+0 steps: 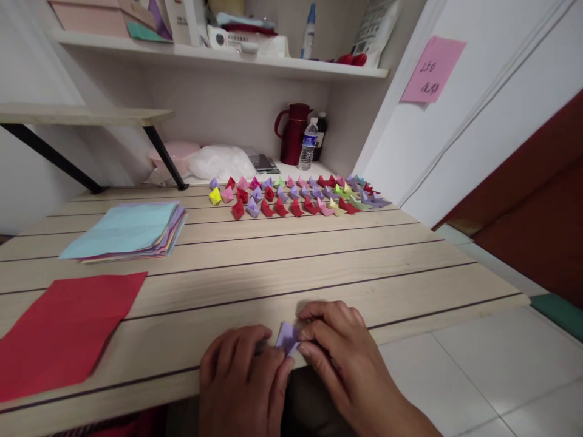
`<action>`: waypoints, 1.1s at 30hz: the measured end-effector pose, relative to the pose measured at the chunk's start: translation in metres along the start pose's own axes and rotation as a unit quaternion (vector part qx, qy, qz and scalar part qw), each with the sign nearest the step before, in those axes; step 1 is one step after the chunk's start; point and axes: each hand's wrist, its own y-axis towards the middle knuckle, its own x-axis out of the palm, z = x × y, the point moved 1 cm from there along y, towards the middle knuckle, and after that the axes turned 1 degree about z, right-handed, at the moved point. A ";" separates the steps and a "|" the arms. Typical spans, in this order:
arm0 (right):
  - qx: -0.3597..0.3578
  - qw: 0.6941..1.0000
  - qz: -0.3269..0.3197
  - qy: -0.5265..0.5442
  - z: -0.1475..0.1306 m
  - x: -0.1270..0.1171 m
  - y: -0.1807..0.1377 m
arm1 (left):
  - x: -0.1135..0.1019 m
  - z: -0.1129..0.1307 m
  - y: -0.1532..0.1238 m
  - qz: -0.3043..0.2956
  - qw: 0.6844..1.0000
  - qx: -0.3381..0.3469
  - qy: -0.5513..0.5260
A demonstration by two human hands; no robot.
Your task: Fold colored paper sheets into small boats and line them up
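A small folded lilac paper piece [286,336] lies at the near edge of the wooden table [282,261]. My left hand [241,370] and my right hand [337,352] both pinch it from either side, fingers curled and pressed on the paper. Most of the piece is hidden under my fingers. A red paper sheet [64,328] lies flat to the left of my hands. Further back on the left sits a stack of coloured paper sheets [127,230] with a light blue one on top.
Several small folded paper boats [296,197] in red, purple, pink, yellow and green stand in rows at the back. Behind them are a dark red jug [294,132], a water bottle [308,144] and a pink bowl [175,156]. A shelf [218,57] runs above.
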 end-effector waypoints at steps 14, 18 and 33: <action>0.040 0.996 -0.034 -0.079 0.001 0.005 0.017 | 0.005 0.009 0.013 -0.006 0.997 -0.004 0.076; 0.051 0.994 -0.037 -0.085 0.003 0.006 0.018 | 0.007 0.009 0.009 0.008 0.995 0.002 0.096; 0.063 0.987 -0.034 -0.147 0.002 0.009 0.024 | 0.012 0.005 -0.012 0.055 0.992 0.009 0.111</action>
